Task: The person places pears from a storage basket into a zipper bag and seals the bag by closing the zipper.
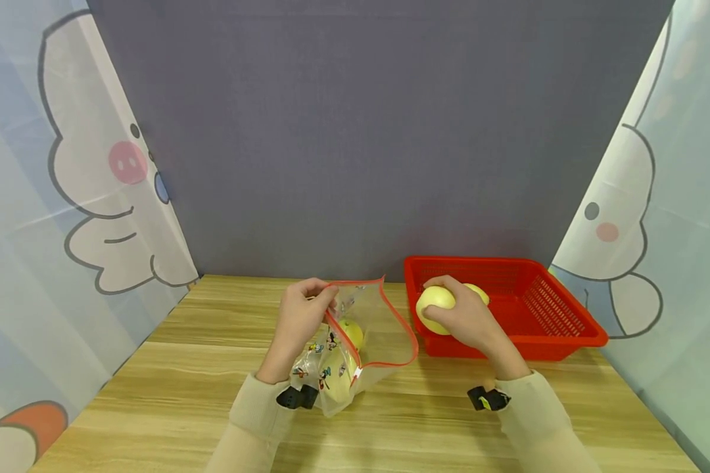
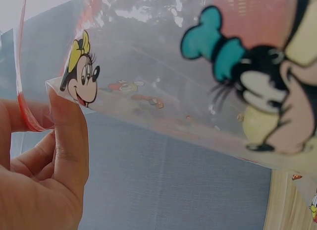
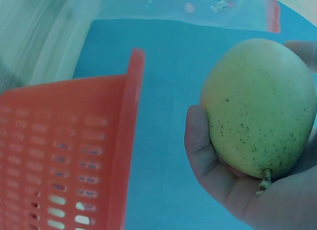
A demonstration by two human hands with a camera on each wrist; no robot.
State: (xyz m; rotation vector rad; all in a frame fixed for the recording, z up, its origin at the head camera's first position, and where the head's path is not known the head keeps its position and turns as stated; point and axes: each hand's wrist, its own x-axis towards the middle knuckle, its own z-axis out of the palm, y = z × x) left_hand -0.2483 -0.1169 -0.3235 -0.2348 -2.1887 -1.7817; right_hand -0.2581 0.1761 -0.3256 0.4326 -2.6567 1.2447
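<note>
My left hand (image 1: 302,312) pinches the red-edged rim of a clear zip bag (image 1: 393,322) printed with cartoon figures. The bag's mouth gapes toward the right, and its lower part sits on the table. Inside it are a yellow mango (image 1: 352,334) and another pale yellow shape (image 1: 335,376) seen through the plastic. Over the near left corner of a red basket (image 1: 544,343), my right hand (image 1: 470,315) grips a speckled yellow mango (image 3: 257,106) with a short stem. Behind that hand, part of another yellow fruit (image 1: 478,292) shows in the basket.
The basket has slotted walls and stands at the back right of the wooden table (image 1: 177,401). A grey panel (image 1: 355,144) rises behind the table. Curtains with cartoon prints (image 1: 94,164) hang at both sides.
</note>
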